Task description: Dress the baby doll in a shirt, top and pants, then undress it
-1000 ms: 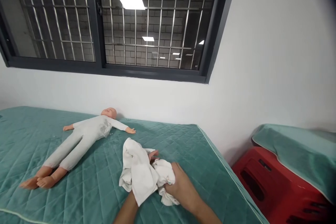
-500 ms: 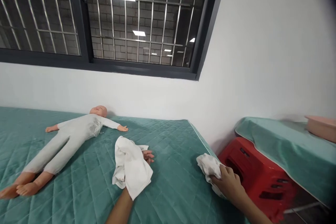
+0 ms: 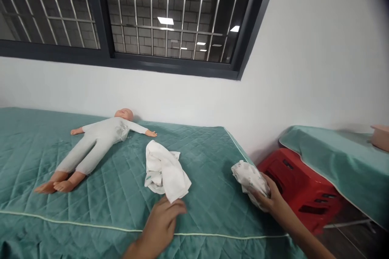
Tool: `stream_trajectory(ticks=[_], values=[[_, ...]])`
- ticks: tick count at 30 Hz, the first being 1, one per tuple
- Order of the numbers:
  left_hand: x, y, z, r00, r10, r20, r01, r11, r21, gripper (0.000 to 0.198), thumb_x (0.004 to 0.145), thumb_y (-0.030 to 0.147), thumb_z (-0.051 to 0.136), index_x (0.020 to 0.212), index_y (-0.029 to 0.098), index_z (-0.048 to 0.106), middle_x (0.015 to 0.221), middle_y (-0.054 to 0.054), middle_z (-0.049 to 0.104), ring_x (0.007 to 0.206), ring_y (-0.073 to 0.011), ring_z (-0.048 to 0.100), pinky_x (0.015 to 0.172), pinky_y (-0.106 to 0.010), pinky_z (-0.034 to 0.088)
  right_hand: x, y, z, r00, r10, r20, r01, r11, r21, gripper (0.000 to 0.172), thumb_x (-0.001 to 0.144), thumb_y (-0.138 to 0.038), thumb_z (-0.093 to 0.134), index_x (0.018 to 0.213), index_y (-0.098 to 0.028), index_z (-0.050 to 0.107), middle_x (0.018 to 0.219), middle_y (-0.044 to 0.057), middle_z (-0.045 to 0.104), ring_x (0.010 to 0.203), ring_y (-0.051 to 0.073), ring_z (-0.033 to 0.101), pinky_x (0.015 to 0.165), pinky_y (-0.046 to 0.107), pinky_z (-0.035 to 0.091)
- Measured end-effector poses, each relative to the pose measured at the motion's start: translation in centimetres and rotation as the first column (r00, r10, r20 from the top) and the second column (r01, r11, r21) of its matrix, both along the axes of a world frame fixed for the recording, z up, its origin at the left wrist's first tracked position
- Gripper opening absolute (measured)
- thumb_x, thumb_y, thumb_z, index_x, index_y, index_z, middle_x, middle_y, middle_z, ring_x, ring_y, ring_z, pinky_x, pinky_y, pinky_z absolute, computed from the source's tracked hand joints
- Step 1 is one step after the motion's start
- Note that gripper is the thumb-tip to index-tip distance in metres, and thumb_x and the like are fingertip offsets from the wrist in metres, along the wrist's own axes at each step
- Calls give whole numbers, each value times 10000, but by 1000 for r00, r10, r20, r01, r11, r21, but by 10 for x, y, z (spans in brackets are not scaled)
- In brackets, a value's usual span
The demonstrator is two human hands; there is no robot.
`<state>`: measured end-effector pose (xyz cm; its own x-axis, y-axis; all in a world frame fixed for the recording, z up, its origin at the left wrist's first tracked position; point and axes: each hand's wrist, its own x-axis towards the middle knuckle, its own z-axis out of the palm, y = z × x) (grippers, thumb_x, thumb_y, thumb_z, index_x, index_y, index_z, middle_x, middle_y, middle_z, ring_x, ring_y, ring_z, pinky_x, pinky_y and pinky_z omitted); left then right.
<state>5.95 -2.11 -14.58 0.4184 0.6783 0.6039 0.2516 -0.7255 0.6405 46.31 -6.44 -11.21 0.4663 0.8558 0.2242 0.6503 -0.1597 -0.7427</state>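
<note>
A white cloth [image 3: 168, 170] lies rumpled on the green quilted cover, a small green print showing at its left edge. My left hand [image 3: 162, 224] is at the cloth's near corner, fingers loosely bent and somewhat apart, with nothing visible in them. At the right side, over the cover's edge, my right hand [image 3: 270, 194] is closed around a bundled white printed cloth [image 3: 247, 176]. A baby doll [image 3: 100, 141] in a pale bodysuit lies on its back to the left, arms spread, with a shiny patch on its chest side.
The green quilted cover [image 3: 106, 206] spreads over the bed up to the white wall. A red plastic stool [image 3: 300, 186] stands beside its right end. Further right is another green-covered surface [image 3: 334, 145] with a pink basin [image 3: 381, 137]. A barred window [image 3: 170, 16] is above.
My left hand has come out from under the white cloth and drawn back toward me. My right hand keeps hold of the bundled cloth. The view has tilted down.
</note>
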Motion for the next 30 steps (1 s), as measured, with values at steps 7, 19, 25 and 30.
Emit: stream_trajectory(ticks=[7,19,25,30], values=[[-57,67,22,860,496,118,-419,820,-389,229,845,254,511,1025,188,636,1098,-94,669,1027,-230,620,881,-359,492,36,8,22,957,-82,-278,54,993,-107,894,663,-713,627,1353,-176,439,1403,225,528,1282,381,529,1070,494,444],[-32,170,65,920,362,148,-196,754,-627,256,754,423,615,769,167,624,761,-17,637,734,-180,568,693,-282,423,-18,58,40,932,-17,362,73,987,-142,744,778,-624,450,1237,-50,565,1243,248,609,1187,394,564,1031,503,425],[-46,151,120,822,141,551,269,757,-595,257,800,415,658,801,169,583,796,8,573,736,-116,534,684,-220,420,13,58,30,996,-14,93,42,951,-306,680,772,-682,476,1089,-102,633,1009,168,723,910,338,687,869,441,516],[-46,141,171,695,-3,719,517,696,-497,143,802,262,657,775,142,583,758,-3,541,729,-118,529,677,-221,429,17,42,41,998,-26,-59,13,978,-208,558,726,-641,586,953,-147,711,924,123,754,829,305,703,761,389,550]])
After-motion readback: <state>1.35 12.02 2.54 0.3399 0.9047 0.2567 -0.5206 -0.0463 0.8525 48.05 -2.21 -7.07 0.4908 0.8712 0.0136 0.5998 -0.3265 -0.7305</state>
